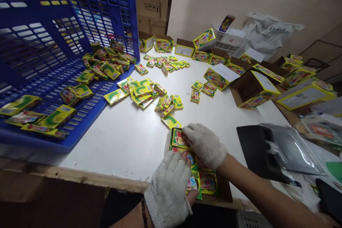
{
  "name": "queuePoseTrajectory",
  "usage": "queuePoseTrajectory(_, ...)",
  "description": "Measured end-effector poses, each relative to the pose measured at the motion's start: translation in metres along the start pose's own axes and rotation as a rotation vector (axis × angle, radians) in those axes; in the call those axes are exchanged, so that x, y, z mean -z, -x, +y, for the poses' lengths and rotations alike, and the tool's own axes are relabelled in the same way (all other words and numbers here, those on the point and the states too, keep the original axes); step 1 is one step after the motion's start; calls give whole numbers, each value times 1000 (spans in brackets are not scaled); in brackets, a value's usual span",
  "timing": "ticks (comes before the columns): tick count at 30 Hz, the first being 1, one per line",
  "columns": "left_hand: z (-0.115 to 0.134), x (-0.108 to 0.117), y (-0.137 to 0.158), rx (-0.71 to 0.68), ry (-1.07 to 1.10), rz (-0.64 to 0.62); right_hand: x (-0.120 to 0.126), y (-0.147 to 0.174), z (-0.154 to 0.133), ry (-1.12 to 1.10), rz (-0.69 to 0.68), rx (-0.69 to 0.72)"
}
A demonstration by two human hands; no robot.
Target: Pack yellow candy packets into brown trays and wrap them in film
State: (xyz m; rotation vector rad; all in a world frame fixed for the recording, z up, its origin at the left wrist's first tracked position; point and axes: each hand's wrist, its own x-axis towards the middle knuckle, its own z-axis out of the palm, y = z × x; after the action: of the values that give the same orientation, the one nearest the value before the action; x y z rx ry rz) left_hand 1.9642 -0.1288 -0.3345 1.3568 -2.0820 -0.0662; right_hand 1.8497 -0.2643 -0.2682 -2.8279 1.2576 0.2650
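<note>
An open cardboard box point(226, 188) at the table's front edge holds flat yellow-green packets printed with fruit and bright letters. My left hand point(171, 185), in a white knitted glove with bare fingertips showing, bends over the box's near left part. Its thumb and fingers close around a packet point(196, 184) there. At the far end of the box, my gloved right hand point(205, 144) has its fingers curled on the right end of another packet point(177, 138). Both hands hide part of the box's contents. Just beyond the box lies a loose packet point(171, 121).
A blue plastic crate point(77, 139) with packets in it lies tipped on the left. Loose packets point(141, 91) are piled mid-table. Yellow display boxes point(219, 78) line the back and right. Black and clear plastic pieces point(253, 149) lie right of my right arm.
</note>
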Motion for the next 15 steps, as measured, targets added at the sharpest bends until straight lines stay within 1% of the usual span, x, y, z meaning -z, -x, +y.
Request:
queuePoseTrajectory(2, 1, 0, -2, -2, 13, -3, -8, 6, -5, -4, 81, 56)
queuePoseTrajectory(5, 2, 5, -4, -9, 37, -25, -15, 5, -5, -68, 71, 79)
queuePoseTrajectory(7, -1, 11, -4, -28, 115, -29, -19, 5, 0, -163, 87, 110)
queuePoseTrajectory(8, -6, 15, -4, -20, 166, 3, -21, 7, 4, -240, 129, 125)
queuePoseTrajectory(9, -12, 18, -4, 19, 218, 57, -24, 11, 9, -335, 195, 121)
queuePoseTrajectory(10, -19, 20, -5, 94, 267, 128, -28, 17, 13, -443, 283, 76)
queuePoseTrajectory(11, -28, 20, -6, 201, 313, 204, -33, 23, 16, -555, 366, -14)
queuePoseTrajectory(12, -37, 19, -9, 321, 360, 267, -38, 31, 18, -663, 420, -137)
queuePoseTrajectory(13, -46, 17, -14, 435, 414, 305, -44, 38, 17, -752, 440, -264)
queuePoseTrajectory(14, -54, 12, -19, 528, 486, 310, -49, 45, 14, -800, 402, -342)
queuePoseTrajectory(15, -60, 6, -26, 595, 573, 285, -53, 50, 9, -821, 333, -370)
